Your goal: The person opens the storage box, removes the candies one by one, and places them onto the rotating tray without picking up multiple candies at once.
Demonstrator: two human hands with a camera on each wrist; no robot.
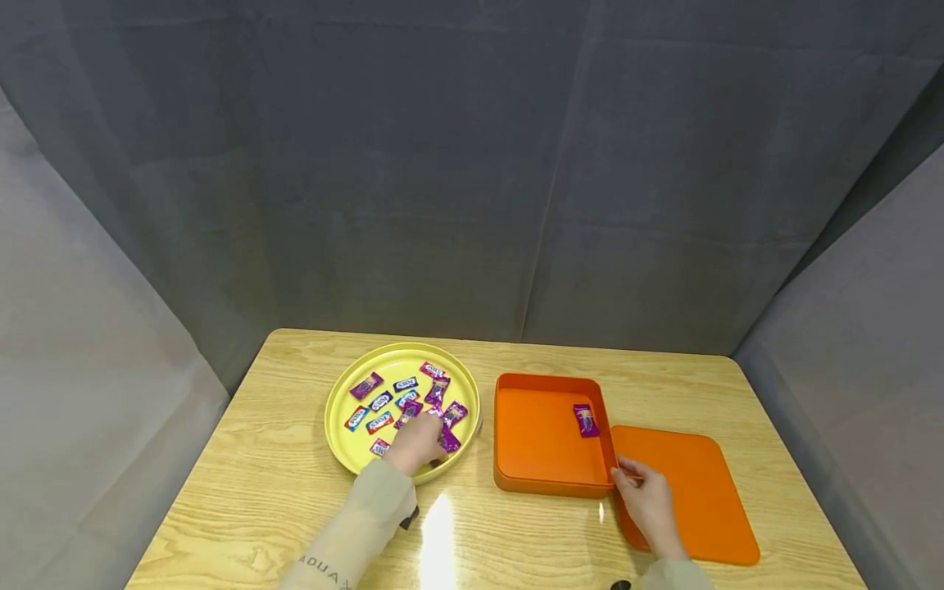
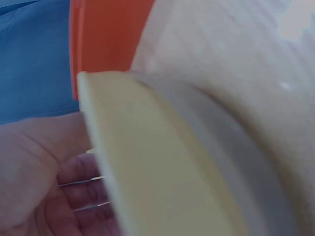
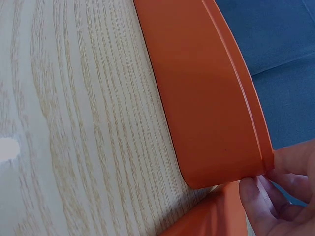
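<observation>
My left hand [image 1: 415, 444] reaches over the near rim of a round yellow tray [image 1: 341, 438], among wrapped candies in purple, blue, red and pink. Thumb and forefinger stand apart on either side of a purple-wrapped candy [image 1: 449, 441]. In the left wrist view the fingers [image 2: 81, 194] are partly hidden behind the tray's side. With its thumb and fingers, my right hand [image 1: 649, 501] pinches the near right corner of a square orange box [image 1: 542, 483]. Inside that box lies one purple-wrapped candy [image 1: 586, 420], close to the right wall.
A flat orange lid [image 1: 701, 483] lies on the wooden table [image 1: 295, 492] right of the box, partly under my right hand. The tray stands left of the box with a gap between them. Grey cloth [image 1: 442, 164] hangs behind the table and on both sides.
</observation>
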